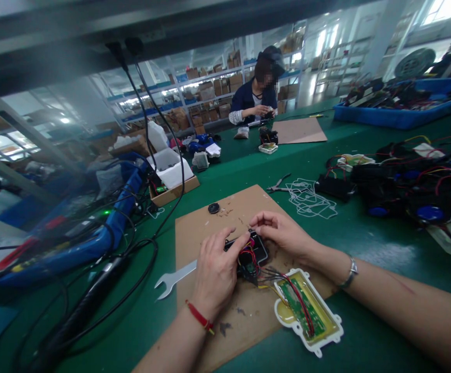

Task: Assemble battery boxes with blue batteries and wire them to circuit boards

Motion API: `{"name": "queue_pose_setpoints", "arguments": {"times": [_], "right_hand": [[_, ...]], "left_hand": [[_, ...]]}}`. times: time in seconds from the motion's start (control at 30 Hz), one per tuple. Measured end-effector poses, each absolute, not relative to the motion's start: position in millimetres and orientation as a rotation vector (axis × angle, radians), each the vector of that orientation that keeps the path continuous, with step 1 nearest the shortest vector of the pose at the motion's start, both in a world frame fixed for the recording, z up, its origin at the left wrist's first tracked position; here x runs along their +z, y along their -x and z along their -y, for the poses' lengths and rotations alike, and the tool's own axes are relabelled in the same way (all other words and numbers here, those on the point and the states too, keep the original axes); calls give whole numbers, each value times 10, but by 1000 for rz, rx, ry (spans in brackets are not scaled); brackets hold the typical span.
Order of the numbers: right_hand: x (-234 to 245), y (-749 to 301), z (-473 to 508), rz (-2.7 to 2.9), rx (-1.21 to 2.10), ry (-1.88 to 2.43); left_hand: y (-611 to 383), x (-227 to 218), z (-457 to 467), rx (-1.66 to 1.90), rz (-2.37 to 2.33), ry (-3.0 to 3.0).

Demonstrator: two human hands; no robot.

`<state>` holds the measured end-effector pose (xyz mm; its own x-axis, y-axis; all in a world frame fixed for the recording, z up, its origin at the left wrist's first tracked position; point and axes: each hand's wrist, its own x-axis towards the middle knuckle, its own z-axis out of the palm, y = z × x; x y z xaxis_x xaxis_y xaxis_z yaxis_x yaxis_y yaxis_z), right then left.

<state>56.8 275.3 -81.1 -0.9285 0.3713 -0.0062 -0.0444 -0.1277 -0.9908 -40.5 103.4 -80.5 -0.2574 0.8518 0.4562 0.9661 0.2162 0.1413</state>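
A black plastic housing with red, yellow and black wires lies on the cardboard sheet between my hands. My left hand grips its left side, thumb along the top edge. At the far edge, my right hand has thumb and fingers pinched on a small dark part of the housing; its exact shape is hidden. Wires run from the housing to a white casing holding a green circuit board, nearer me on the right. An open-ended wrench lies left of my left hand, partly hidden by it.
Beyond the sheet are pliers and a tangle of white wire. A round black cap sits on the sheet. Wired black units pile up at right. A blue bin and black cables stand left. A co-worker sits across.
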Motion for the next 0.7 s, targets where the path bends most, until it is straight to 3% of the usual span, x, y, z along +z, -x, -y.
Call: {"name": "queue_pose_setpoints", "arguments": {"times": [0.47, 0.7], "right_hand": [[-845, -556, -2692, 2139, 1530, 308], [-892, -549, -2705, 2106, 1603, 312]], "left_hand": [[362, -705, -1103, -432, 2161, 1730], [436, -601, -1001, -371, 2092, 1751]]}}
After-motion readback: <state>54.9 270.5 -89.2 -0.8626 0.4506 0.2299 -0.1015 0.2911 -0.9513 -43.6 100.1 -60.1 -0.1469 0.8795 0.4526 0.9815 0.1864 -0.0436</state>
